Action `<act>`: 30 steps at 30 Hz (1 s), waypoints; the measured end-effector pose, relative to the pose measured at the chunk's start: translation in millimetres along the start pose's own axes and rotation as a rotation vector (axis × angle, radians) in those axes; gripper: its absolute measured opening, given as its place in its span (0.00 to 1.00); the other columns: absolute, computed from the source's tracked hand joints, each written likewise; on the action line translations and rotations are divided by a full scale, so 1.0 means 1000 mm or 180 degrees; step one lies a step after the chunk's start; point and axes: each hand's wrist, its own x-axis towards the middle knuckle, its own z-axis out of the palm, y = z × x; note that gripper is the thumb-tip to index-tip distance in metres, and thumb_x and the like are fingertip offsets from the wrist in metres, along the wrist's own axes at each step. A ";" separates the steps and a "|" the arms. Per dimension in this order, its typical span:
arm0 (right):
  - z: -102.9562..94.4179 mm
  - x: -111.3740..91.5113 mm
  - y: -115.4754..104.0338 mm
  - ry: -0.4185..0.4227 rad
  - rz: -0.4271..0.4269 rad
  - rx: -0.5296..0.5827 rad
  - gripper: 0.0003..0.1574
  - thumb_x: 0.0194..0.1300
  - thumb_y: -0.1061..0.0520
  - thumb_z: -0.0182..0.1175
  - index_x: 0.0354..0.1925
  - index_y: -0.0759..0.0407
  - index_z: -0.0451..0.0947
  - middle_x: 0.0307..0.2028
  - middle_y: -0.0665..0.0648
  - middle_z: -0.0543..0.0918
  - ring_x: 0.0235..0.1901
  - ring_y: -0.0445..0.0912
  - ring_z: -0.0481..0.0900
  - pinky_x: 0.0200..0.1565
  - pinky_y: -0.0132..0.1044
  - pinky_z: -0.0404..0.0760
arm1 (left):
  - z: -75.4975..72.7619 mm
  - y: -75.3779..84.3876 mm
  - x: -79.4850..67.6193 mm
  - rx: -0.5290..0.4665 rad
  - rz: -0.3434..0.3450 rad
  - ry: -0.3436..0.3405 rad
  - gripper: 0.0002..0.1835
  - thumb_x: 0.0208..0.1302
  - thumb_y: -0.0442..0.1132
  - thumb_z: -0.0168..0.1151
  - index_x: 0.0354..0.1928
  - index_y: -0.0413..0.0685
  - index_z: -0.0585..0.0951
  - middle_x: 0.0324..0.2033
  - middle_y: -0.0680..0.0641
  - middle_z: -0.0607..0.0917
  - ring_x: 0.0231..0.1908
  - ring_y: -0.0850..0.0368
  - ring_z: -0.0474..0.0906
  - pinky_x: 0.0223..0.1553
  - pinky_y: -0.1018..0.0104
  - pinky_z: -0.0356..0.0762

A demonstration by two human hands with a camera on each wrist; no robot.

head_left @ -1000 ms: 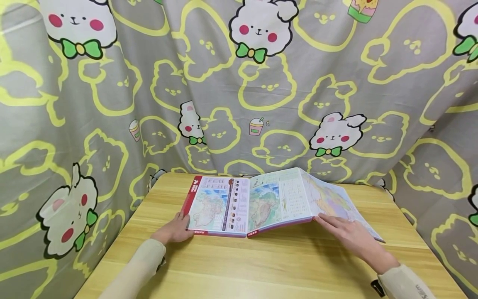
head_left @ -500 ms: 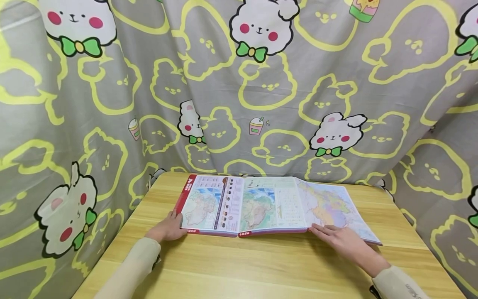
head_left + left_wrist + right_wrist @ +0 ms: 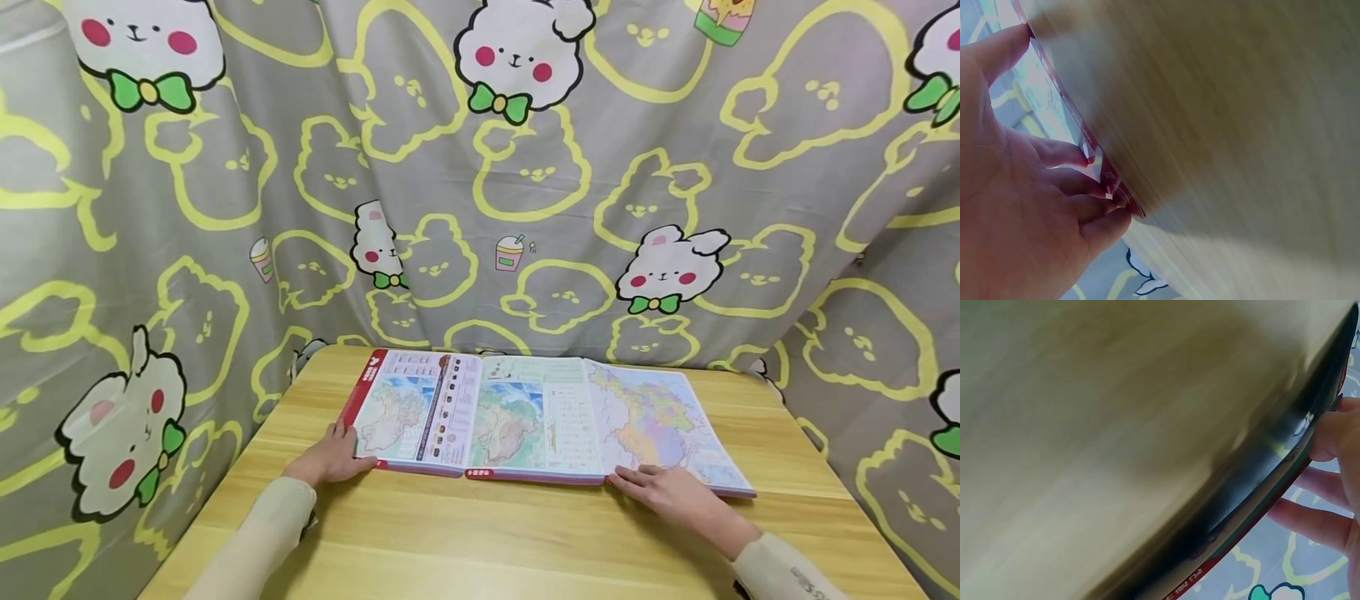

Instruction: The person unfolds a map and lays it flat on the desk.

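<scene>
A long folded map lies spread across the far part of the table, its printed panels facing up. Red strips mark its left side and part of its near edge. My left hand holds the near left corner, with the thumb along the near edge and the fingers at the left side. At the near edge of the right panel, my right hand pinches the map, fingers reaching over the print. In the right wrist view the thumb is against the edge and the map's dark underside shows.
The wooden table extends toward me in front of the map. A grey curtain with yellow outlines and white cartoon animals hangs behind it and along both sides.
The raised fold between the middle and right panels has come down, so the map lies flatter. My right hand has moved down and left with it; my left hand has shifted slightly left.
</scene>
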 end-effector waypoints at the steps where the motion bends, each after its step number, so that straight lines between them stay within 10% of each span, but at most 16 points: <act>1: 0.001 0.000 -0.001 -0.0051 -0.0021 0.0009 0.24 0.62 0.62 0.48 0.54 0.54 0.80 0.49 0.54 0.83 0.38 0.47 0.81 0.20 0.34 0.75 | 0.000 0.000 0.000 0.0017 0.0018 0.0010 0.54 0.57 0.65 0.58 0.64 0.21 0.56 0.65 0.20 0.52 0.65 0.27 0.48 0.59 0.34 0.56; 8: 0.007 0.000 -0.005 -0.0401 -0.0081 -0.0002 0.32 0.50 0.65 0.62 0.56 0.52 0.78 0.50 0.53 0.82 0.39 0.48 0.81 0.24 0.36 0.78 | 0.000 -0.002 -0.001 0.0051 0.0058 -0.0045 0.54 0.56 0.64 0.60 0.64 0.21 0.56 0.64 0.20 0.52 0.64 0.27 0.50 0.58 0.35 0.58; 30: 0.009 0.003 -0.004 -0.0398 -0.0173 -0.0046 0.28 0.53 0.63 0.60 0.55 0.49 0.79 0.48 0.52 0.83 0.34 0.47 0.80 0.22 0.35 0.76 | -0.002 -0.004 0.001 0.0009 0.0047 -0.0023 0.55 0.56 0.65 0.59 0.65 0.20 0.56 0.64 0.20 0.52 0.64 0.27 0.49 0.58 0.34 0.56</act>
